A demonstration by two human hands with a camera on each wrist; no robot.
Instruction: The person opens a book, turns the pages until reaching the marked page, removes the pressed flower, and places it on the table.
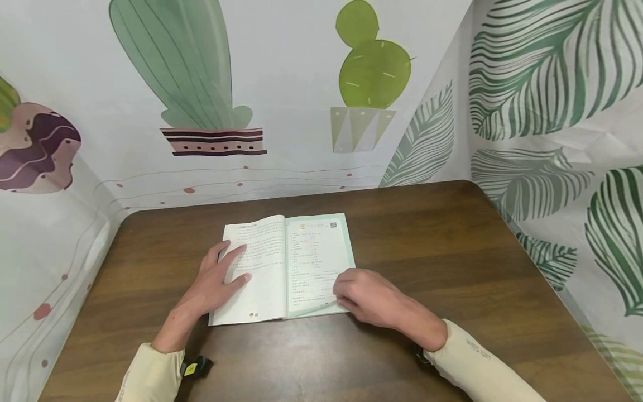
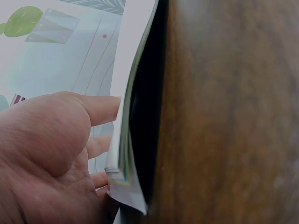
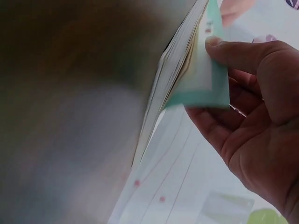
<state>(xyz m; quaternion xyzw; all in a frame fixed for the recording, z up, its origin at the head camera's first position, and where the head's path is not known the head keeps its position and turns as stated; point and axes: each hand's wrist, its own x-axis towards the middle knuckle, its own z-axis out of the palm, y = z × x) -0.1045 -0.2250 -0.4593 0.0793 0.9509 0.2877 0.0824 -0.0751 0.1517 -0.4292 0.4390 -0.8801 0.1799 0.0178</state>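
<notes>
An open book point(image 1: 261, 296) lies on the brown table, with printed text on both pages. My left hand point(image 1: 217, 283) rests on the left page with its fingers spread; the thumb touches the paper in the left wrist view point(image 2: 100, 109). At the book's lower right corner, my right hand point(image 1: 372, 296) pinches a green-edged page point(image 3: 217, 84). Its thumb lies on the printed side and the other fingers are behind the sheet. This page's lower edge is lifted off the stack of pages point(image 3: 163, 84) beneath it.
The wooden table point(image 1: 427, 240) extends around the book on all sides. A wall covering point(image 1: 296, 111) printed with cacti and leaves stands behind and beside the table. A black strap with a yellow label point(image 1: 197, 368) is at the left wrist.
</notes>
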